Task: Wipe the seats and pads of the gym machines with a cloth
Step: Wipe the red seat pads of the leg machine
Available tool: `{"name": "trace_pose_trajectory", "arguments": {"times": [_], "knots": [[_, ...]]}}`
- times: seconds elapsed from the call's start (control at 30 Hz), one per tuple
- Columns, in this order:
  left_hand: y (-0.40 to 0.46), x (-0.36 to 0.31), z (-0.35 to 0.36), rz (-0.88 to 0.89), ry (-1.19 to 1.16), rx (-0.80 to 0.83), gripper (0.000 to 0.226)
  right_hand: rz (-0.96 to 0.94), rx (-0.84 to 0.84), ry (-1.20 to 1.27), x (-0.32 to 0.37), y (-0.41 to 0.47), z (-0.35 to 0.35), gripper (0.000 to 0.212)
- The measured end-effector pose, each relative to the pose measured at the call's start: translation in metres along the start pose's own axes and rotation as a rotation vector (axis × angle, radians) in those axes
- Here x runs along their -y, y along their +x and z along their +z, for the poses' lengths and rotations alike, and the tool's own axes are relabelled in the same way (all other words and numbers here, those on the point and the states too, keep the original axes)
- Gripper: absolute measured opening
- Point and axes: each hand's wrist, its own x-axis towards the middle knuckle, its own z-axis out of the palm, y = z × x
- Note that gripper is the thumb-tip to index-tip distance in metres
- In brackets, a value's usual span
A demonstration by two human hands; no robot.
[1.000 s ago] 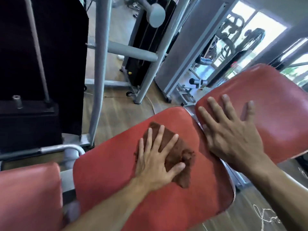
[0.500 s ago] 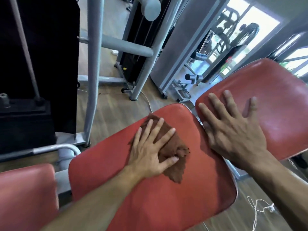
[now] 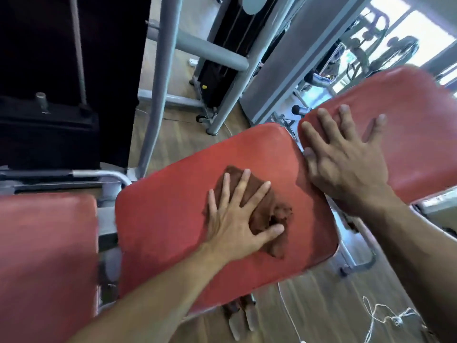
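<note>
A red padded seat [image 3: 168, 219] fills the middle of the head view. On it lies a brown cloth [image 3: 270, 214], pressed flat under my left hand [image 3: 235, 219] with fingers spread straight. A second red pad [image 3: 420, 134], tilted upward, sits to the right. My right hand [image 3: 346, 154] rests flat on its lower left edge, fingers spread. A third red pad [image 3: 44, 256] lies at the lower left.
Grey steel frame posts [image 3: 160, 82] stand behind the seat. A black weight stack [image 3: 47, 132] is at the left. White cord [image 3: 380, 315] trails on the wooden floor at lower right. More machines stand by the bright windows at the back right.
My left hand has slid the cloth back toward me along the seat, after pushing it toward the far edge. My right hand has stayed flat on the right pad.
</note>
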Motion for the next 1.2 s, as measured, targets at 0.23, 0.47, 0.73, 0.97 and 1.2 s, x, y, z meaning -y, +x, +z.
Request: {"name": "trace_pose_trajectory", "arguments": {"times": [0.23,0.47,0.73,0.97,1.2], "knots": [[-0.082,-0.025,0.032,0.026,0.015,-0.105,0.089,-0.051,0.026,-0.026,-0.002,-0.008,0.0,0.06],[-0.033,0.011,0.013,-0.186,-0.02,-0.126,0.078,-0.252,0.031,0.167,0.053,-0.056,0.016,0.061],[-0.087,0.005,0.034,-0.156,-0.024,-0.126,0.082,-0.263,-0.023,0.268,0.062,-0.055,0.025,0.061],[-0.076,0.009,0.028,-0.231,-0.075,-0.121,0.083,-0.26,0.038,0.188,0.069,-0.055,0.022,0.067],[-0.058,0.024,0.017,-0.164,-0.051,-0.04,0.089,-0.26,0.044,0.163,0.069,-0.054,0.021,0.066]]}}
